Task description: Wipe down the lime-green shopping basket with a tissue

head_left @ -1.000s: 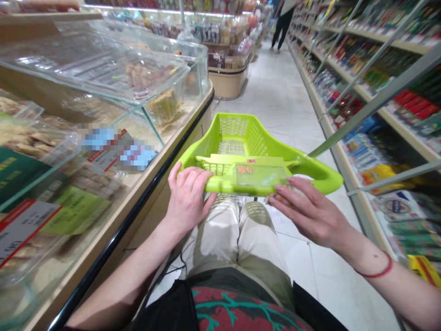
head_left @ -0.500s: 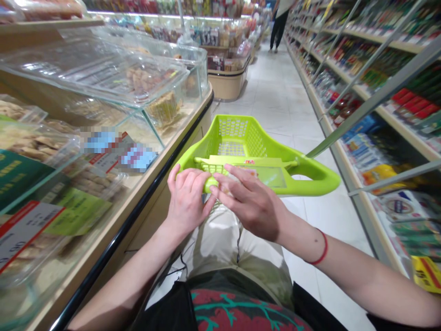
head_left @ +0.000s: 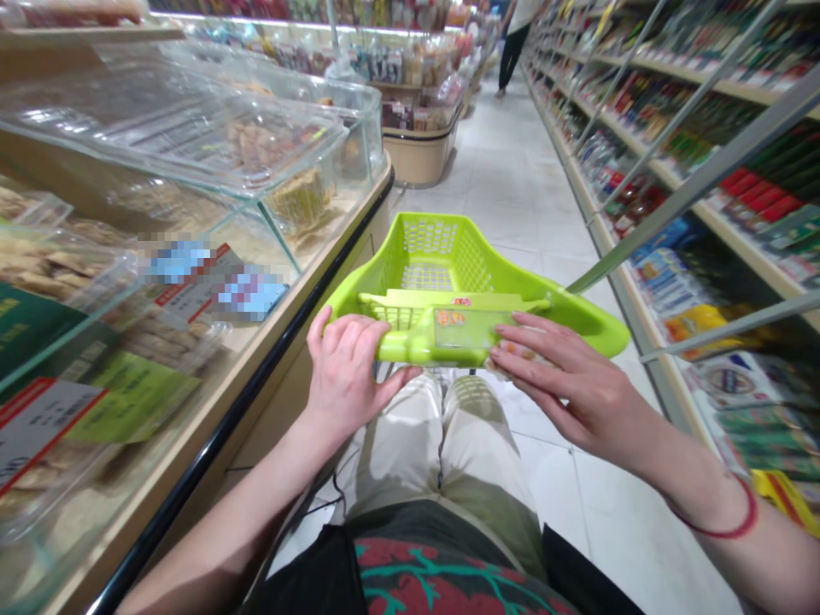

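A lime-green plastic shopping cart (head_left: 487, 256) stands in front of my knees, its basket pierced with holes. My left hand (head_left: 346, 367) is closed over the left part of its handle bar (head_left: 403, 346), with the thumb below. Over the right part of the handle is my right hand (head_left: 564, 371), fingers together and bent. Under those fingers shows a small, crumpled pale thing with orange marks (head_left: 516, 354), pressed against the handle; its kind is unclear. A clear panel with an orange sticker (head_left: 450, 318) sits in the handle's middle. The basket floor shows its grid.
At left, a counter (head_left: 301, 316) with a black edge rail holds clear bins of packed food. Tall shelves (head_left: 679, 162) with slanting metal bars line the right. A tiled aisle (head_left: 506, 162) runs ahead past another display, with a person (head_left: 512, 51) far off.
My right hand has slid right along the handle, away from my left hand, with the pale thing under its fingers. My left hand has stayed in place. The distant person has shifted slightly.
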The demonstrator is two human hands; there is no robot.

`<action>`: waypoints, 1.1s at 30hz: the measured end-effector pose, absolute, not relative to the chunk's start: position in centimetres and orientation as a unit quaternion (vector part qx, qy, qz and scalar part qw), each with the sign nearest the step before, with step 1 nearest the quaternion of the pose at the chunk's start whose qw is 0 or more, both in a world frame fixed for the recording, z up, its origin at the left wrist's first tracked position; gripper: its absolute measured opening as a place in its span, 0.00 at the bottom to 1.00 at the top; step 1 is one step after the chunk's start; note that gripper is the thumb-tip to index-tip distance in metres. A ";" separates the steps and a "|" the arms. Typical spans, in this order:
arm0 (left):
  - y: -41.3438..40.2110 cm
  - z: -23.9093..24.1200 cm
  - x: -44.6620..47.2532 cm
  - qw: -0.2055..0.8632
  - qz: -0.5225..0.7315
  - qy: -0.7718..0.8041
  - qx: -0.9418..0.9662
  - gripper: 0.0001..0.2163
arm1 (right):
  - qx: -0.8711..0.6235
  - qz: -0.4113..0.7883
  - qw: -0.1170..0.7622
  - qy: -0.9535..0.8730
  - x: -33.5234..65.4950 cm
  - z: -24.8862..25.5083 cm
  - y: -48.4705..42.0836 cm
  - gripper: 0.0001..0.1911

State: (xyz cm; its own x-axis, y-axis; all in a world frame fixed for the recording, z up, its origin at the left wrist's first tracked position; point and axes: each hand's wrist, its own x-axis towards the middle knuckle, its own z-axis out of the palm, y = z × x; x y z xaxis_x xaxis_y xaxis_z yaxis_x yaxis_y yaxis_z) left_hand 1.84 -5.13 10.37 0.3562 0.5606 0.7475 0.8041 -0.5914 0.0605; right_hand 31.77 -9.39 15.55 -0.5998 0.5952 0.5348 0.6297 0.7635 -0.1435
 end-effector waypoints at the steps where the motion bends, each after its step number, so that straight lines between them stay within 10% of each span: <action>1: -5.1 10.4 1.9 0.160 -0.382 -0.422 -0.806 0.23 | -0.339 -0.029 0.287 -0.895 31.3 15.7 -9.1 0.26; 33: -5.4 10.9 1.9 0.170 -0.336 -0.448 -0.811 0.18 | -0.420 0.048 0.224 -0.878 22.7 17.6 -1.9 0.14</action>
